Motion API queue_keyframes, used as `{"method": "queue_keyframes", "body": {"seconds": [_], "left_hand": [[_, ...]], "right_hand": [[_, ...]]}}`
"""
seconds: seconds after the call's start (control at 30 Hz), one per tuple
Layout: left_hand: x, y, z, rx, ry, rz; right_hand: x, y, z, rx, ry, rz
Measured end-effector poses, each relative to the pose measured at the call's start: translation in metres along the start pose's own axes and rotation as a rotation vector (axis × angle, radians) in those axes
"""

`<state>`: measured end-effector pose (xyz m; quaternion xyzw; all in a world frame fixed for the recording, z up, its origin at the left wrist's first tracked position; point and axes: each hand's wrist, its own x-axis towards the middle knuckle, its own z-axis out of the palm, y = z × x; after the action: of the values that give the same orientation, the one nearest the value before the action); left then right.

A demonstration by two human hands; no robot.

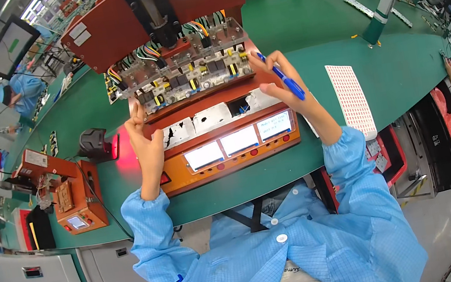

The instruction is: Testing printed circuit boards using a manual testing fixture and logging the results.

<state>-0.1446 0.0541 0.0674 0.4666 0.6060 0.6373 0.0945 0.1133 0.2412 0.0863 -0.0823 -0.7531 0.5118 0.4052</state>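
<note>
My left hand point(145, 147) is at the left end of a row of circuit boards point(193, 81), its fingertips at or near the board edge and its thumb held apart. Whether those fingertips press on the board I cannot tell. My right hand point(291, 81) holds a blue pen point(290, 83), tilted across the fingers. Its index fingertip is near the right end of the boards. They sit in a red test fixture point(229, 91) under a clear plate point(189, 53) with probes and coloured wires. In front, three lit screens point(240, 142) stand in an orange panel.
At left, a black scanner point(94, 144) casts red light beside an orange box point(76, 198) with a small screen. A sheet of red-marked labels point(349, 96) lies on the green table point(232, 184) at right. Red trays point(394, 156) stand below the edge. Other people work farther off.
</note>
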Motion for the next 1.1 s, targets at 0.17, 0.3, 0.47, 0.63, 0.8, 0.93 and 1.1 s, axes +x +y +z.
{"method": "queue_keyframes", "body": {"seconds": [0.17, 0.3, 0.47, 0.63, 0.8, 0.93, 1.1], "left_hand": [[-0.011, 0.007, -0.001, 0.028, 0.051, 0.057], [-0.027, 0.022, -0.004, 0.039, 0.05, 0.009], [-0.073, 0.045, -0.014, 0.195, 0.002, -0.129], [-0.08, 0.044, -0.008, 0.23, 0.027, -0.119], [-0.093, 0.05, 0.007, 0.245, 0.087, 0.09], [-0.105, 0.05, 0.014, 0.21, 0.075, 0.231], [-0.091, 0.068, 0.034, 0.333, -0.082, 0.438]], "right_hand": [[-0.026, -0.019, 0.012, 0.036, 0.032, -0.015], [-0.039, -0.035, 0.012, 0.101, 0.082, 0.101], [-0.064, -0.04, 0.007, 0.079, 0.08, 0.234], [-0.079, -0.034, 0.008, -0.136, 0.117, 0.275], [-0.106, -0.025, -0.022, -0.91, 0.33, 0.178], [-0.133, 0.003, -0.028, -1.129, 0.183, 0.225], [-0.147, -0.003, -0.051, -0.8, 0.293, 0.391]]}}
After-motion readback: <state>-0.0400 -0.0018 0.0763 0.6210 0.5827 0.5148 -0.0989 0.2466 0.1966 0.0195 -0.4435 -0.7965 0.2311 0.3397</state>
